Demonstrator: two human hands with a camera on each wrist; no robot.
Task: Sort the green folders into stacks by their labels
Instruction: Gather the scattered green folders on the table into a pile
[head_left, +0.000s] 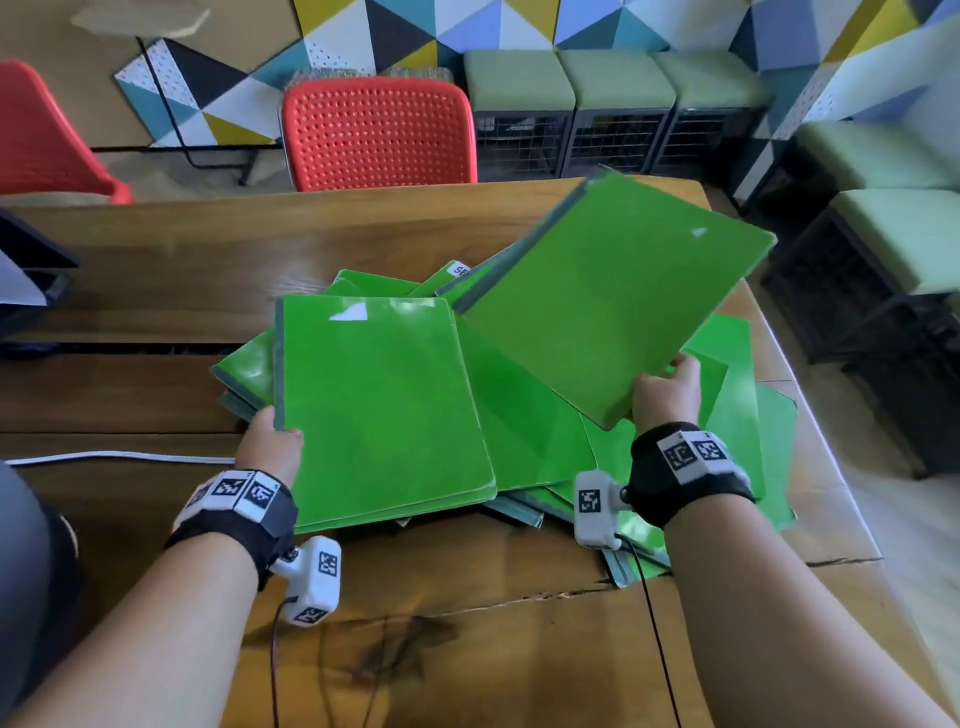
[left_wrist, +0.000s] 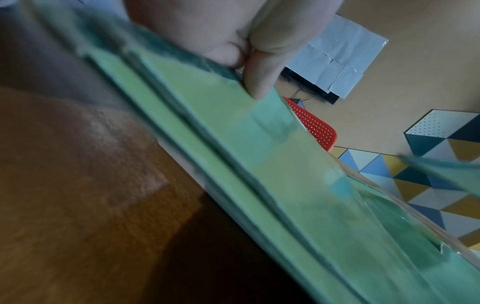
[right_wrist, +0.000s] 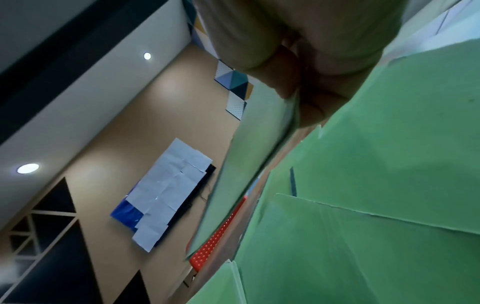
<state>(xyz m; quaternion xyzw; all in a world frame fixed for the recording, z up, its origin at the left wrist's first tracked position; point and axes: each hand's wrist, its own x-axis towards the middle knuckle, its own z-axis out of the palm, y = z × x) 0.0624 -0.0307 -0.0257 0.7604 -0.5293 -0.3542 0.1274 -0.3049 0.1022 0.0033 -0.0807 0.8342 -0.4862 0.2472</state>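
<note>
1. We saw a loose heap of green folders (head_left: 524, 415) lying on the wooden desk (head_left: 156, 291), spread from the centre toward 3 o'clock.
2. The left hand (head_left: 272, 441) gripped the left edge of a small stack of folders (head_left: 384, 405) at about 9 o'clock of the heap. In the left wrist view the thumb (left_wrist: 259, 82) pressed on the top cover, and several layered edges showed below it.
3. That stack (left_wrist: 233, 154) sat tilted, its near edge over the desk and its far part resting on the heap.
4. The right hand (head_left: 667, 389) pinched the near corner of a single folder (head_left: 613, 306), which was raised above the heap and angled toward 1 o'clock.
5. In the right wrist view the fingers (right_wrist: 293, 82) were curled round the thin edge of that folder (right_wrist: 241, 164), with other folders spread beneath.
6. A white label (head_left: 460, 270) peeked out at 12 o'clock of the heap; we could not read it.
7. A red chair (head_left: 379, 135) stood beyond the desk at 12 o'clock, and green stools (head_left: 613, 78) stood at 1 o'clock.
8. A white cable (head_left: 119, 457) ran along the desk at 9 o'clock.
</note>
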